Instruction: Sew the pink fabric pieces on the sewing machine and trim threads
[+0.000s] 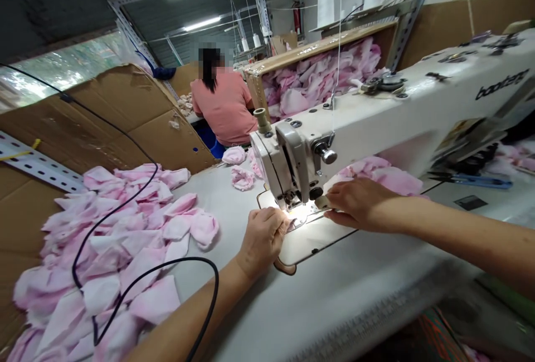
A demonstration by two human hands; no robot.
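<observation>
My left hand (264, 238) is closed at the left of the sewing machine's lit needle area, its fingertips down at the metal plate (315, 239). Whatever it pinches is hidden by the fingers. To the right of the needle, my right hand (361, 203) reaches in with fingers stretched and thumb apart, beside a small beige tab (322, 202). The white sewing machine (376, 111) stands over both hands, its presser foot partly hidden. Behind my right hand lies bunched pink cloth (384, 177). Small gathered pink pieces (242, 177) rest beyond the machine head.
A heap of pink cloth pieces (125, 239) covers the table's left side, with a black cable (125, 135) looping over it. Blue-handled snips (480, 180) lie at right. A cardboard-sided bin of pink cloth (326, 75) and a seated person (223, 108) are behind.
</observation>
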